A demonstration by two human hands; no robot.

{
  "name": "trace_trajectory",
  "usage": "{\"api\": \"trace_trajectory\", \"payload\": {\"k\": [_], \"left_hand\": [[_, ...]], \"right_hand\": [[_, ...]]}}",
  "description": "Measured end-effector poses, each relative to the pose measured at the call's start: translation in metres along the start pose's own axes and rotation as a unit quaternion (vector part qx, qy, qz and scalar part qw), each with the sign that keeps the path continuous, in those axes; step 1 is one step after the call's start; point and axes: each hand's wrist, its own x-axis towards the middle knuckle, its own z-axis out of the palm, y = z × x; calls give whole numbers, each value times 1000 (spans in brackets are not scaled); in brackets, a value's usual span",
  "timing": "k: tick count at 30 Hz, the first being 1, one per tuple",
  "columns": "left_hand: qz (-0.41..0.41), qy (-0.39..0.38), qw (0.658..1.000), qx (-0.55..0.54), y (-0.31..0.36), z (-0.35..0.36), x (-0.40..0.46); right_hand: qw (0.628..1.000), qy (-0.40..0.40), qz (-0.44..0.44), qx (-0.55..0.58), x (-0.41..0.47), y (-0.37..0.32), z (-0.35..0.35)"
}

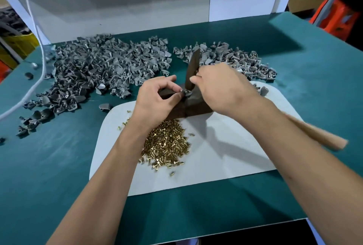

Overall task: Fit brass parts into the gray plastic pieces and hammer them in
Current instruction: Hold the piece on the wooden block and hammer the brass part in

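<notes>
Head view, looking down along two bare forearms reaching forward over a green counter [59, 166].

Left hand [157, 97]: palm down, fingers curled, thumb and fingertips pinching a small gray plastic piece [183, 93] on top of a dark block [192, 105]. Brass part inside that piece too small to make out. Left forearm crossing over the near edge of a pile of brass parts [167, 144].

Right hand [222, 87]: wrist bent, fingers wrapped around a hammer [193, 69], gripped close to the head. Dark hammer head pointing down, its lower end meeting the gray piece on the block. Wooden handle running back under the right forearm, its blurred end sticking out to the right.

Block and brass pile resting on a white mat [225, 156] with rounded corners, pile just in front of the block.

Beyond the mat, two heaps of gray plastic pieces: a large one [102, 67] at far left, a smaller one [235, 58] at far right behind the right hand. A few stray gray pieces scattered near the mat's edges.

White panel [117, 8] standing upright along the back of the counter. White cord [33, 28] hanging down at left.
</notes>
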Motion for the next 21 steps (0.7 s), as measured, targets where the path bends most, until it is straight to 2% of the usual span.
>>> {"api": "trace_trajectory", "payload": {"k": [4, 9, 13, 16, 21], "left_hand": [[0, 15, 999, 32, 0, 1, 0], [-39, -3, 999, -30, 2, 3, -1], [-52, -20, 997, -48, 2, 3, -2], [-49, -24, 998, -43, 2, 2, -3], [-43, -26, 998, -45, 4, 2, -3]], "right_hand": [[998, 16, -60, -22, -5, 14, -14], [984, -123, -117, 56, -17, 35, -31], [972, -200, -114, 39, -25, 40, -18], [978, -186, -98, -11, -26, 41, -5], [981, -180, -66, -23, -26, 44, -3]]}}
